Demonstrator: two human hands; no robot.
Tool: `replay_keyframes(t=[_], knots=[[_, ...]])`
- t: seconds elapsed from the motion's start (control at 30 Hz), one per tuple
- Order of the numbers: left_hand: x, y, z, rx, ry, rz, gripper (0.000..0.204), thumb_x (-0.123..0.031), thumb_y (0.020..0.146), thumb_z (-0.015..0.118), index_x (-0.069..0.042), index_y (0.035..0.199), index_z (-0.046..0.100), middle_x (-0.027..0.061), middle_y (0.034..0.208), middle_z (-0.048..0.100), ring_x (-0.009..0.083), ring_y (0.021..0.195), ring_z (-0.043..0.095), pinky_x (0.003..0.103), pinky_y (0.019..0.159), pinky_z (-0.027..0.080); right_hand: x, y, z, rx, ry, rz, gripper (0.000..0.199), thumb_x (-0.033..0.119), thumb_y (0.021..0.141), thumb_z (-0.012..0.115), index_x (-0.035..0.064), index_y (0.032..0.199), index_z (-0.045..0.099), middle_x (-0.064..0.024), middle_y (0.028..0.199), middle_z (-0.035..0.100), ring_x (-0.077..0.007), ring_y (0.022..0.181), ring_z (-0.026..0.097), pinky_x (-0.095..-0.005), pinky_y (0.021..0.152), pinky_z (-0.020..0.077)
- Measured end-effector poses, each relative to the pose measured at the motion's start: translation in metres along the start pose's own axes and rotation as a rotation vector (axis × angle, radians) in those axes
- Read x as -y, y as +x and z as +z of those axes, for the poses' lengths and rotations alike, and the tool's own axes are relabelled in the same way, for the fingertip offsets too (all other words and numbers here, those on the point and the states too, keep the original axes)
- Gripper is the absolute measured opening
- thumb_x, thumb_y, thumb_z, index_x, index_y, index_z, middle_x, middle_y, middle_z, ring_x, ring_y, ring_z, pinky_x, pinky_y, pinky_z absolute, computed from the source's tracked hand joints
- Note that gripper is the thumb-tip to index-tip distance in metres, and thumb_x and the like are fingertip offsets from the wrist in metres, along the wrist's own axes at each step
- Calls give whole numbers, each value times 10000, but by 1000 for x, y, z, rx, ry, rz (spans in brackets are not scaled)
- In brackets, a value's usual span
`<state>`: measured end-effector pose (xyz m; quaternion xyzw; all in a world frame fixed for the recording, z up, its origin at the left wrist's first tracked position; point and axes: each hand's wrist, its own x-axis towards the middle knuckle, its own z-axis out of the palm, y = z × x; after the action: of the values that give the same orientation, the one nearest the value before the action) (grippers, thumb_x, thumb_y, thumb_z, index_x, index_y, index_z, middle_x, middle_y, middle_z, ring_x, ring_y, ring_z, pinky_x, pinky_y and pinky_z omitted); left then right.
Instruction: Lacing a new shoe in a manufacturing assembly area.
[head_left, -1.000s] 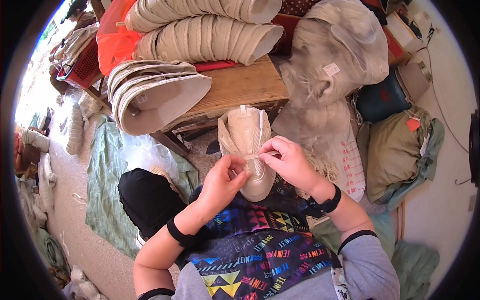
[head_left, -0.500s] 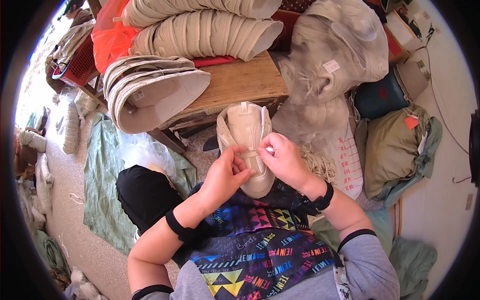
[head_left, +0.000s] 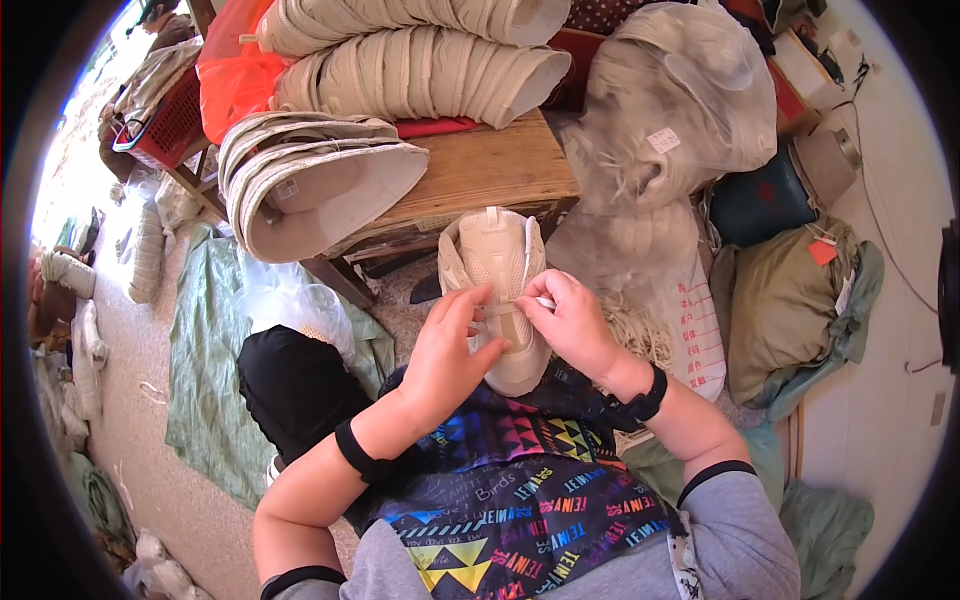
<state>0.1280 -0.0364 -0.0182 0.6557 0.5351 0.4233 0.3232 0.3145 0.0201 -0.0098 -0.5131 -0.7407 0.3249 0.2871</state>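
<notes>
Patterned apron (head_left: 530, 495) worn nearest the camera; black-clad knee (head_left: 300, 390) stuck out at left. Beige shoe (head_left: 498, 262) positioned just past the apron, toe toward the person, heel by the bench's near edge, close to its right corner. Its support is hidden by hands and apron.

Left hand (head_left: 455, 345) laid at the shoe's left side: fingertips touching near the lacing, thumb lower over the front, grip spread apart. Right hand (head_left: 570, 325) set at the right side: grip together, thumb and forefinger clamped on a white lace (head_left: 545, 302). Dark bands worn on both wrists.

Loose laces (head_left: 645, 335) heaped right of the right hand. Green sheet (head_left: 215, 390) spread on the floor at left, clear bag (head_left: 285, 300) set on it.

Wooden bench (head_left: 490, 165): nested uppers (head_left: 350, 195) stacked on their side at the near-left corner, two long rows of uppers (head_left: 420, 75) laid behind, toward the far edge. Red bag (head_left: 235, 95) placed by the far-left corner. Off the right edge: clear sack (head_left: 680, 110) packed with pale goods, brown sack (head_left: 790, 310) farther right.
</notes>
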Motion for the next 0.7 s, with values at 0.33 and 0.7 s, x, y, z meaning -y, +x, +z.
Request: replay_keyframes(t=[0.33,0.7], knots=[[7,1,6,-29,-98,-134,401,31,806,677,-11,1191,577,128,1072,626,214,962,632,325,776,547,1,4,25,-59,3,-60,155,182,889,649,36,889,594,-167,842,656,-360,754,640,-431,636,492],[4,22,1,-66,521,261,170,-15,800,615,-33,964,573,152,874,587,347,857,573,429,768,488,0,4,8,82,157,-86,175,179,928,600,8,893,588,-179,849,650,-368,791,632,-415,676,499]])
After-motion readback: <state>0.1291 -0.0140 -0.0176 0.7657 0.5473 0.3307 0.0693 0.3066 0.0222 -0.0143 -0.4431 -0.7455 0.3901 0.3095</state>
